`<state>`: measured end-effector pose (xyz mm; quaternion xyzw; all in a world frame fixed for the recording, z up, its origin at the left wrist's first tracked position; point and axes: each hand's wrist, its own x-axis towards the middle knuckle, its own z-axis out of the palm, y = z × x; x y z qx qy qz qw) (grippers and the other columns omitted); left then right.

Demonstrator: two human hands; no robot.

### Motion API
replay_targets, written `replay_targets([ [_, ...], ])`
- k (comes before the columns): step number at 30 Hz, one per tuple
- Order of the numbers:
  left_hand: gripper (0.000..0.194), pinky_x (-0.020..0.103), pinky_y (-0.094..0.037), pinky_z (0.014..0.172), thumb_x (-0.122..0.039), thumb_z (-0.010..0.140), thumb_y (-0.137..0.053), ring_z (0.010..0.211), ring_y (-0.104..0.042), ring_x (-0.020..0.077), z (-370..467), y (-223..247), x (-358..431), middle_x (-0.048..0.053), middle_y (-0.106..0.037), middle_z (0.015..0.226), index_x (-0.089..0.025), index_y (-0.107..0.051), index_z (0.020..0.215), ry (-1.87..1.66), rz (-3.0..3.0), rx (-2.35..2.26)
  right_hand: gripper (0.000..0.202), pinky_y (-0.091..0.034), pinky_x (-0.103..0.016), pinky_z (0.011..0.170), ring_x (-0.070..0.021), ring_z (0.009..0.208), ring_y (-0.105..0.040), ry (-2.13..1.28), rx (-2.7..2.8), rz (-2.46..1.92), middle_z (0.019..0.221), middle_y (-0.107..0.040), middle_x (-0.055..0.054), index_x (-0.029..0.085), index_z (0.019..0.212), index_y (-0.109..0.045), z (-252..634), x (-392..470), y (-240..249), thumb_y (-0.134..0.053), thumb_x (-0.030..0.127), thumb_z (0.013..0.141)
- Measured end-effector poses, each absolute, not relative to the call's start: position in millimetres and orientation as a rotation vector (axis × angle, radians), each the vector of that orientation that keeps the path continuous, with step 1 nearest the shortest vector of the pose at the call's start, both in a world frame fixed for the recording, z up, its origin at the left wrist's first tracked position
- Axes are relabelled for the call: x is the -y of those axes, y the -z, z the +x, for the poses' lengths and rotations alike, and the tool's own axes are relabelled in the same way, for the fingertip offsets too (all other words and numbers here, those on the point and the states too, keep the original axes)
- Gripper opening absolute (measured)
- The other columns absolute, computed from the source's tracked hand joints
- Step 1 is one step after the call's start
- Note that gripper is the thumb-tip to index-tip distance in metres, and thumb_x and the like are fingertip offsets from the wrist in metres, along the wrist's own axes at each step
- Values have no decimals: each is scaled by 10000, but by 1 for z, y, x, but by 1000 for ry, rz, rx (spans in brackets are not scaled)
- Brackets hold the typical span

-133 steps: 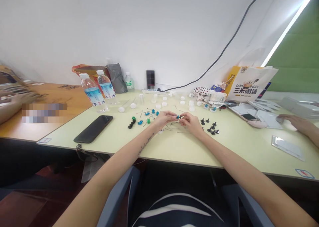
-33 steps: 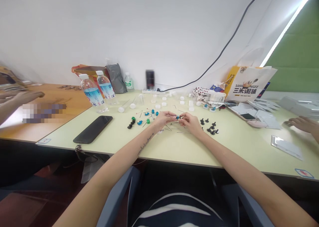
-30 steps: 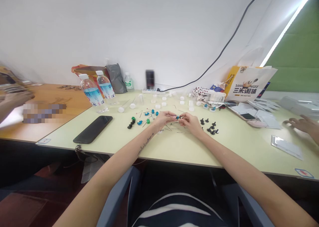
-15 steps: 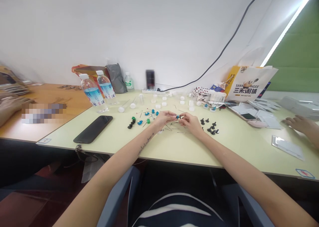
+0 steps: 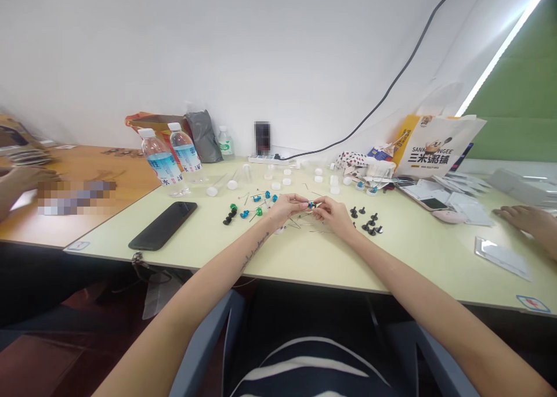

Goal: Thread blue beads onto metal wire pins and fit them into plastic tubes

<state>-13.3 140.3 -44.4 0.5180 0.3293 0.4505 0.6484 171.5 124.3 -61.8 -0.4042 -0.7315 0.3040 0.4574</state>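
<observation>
Over the middle of the table, my left hand (image 5: 287,207) and my right hand (image 5: 329,212) meet at the fingertips around a small blue and black piece (image 5: 311,205). Both hands are closed in a pinch on it; its exact kind is too small to make out. Thin metal pins (image 5: 296,223) lie beneath and between the hands. Left of my left hand are several small blue pieces (image 5: 256,198), green pieces (image 5: 259,212) and black ones (image 5: 227,219). Several black mushroom-shaped pieces (image 5: 373,225) lie to the right of my right hand.
A black phone (image 5: 163,226) and two water bottles (image 5: 162,162) stand or lie at left. Clear tubes with white caps (image 5: 232,185) are along the back. At right are a paper bag (image 5: 430,146), cards (image 5: 463,202) and another person's hand (image 5: 522,216). Another person's hand (image 5: 28,176) is far left.
My hands stay almost in place, with the small piece turned slightly between the fingertips. The person's hand at far left has shifted a little.
</observation>
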Motion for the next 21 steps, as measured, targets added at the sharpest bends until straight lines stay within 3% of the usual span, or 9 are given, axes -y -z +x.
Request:
replay_targets([
  [16, 272, 339, -454, 888, -175, 600, -766, 753, -650, 149, -14, 46, -142, 58, -662, 727, -81, -609, 802, -1033, 1182, -738, 242, -524, -288, 577, -149, 566, -619, -758, 1799, -1009, 682, -658, -21, 188, 920, -575, 171, -125, 61, -549, 385, 783],
  [21, 282, 340, -448, 894, -184, 600, -767, 754, -652, 149, -14, 46, -142, 49, -657, 732, -80, -607, 808, -1052, 1184, -728, 264, -521, -274, 578, -142, 564, -614, -742, 1807, -1001, 672, -647, -6, 194, 997, -559, 171, -125, 63, -548, 354, 788],
])
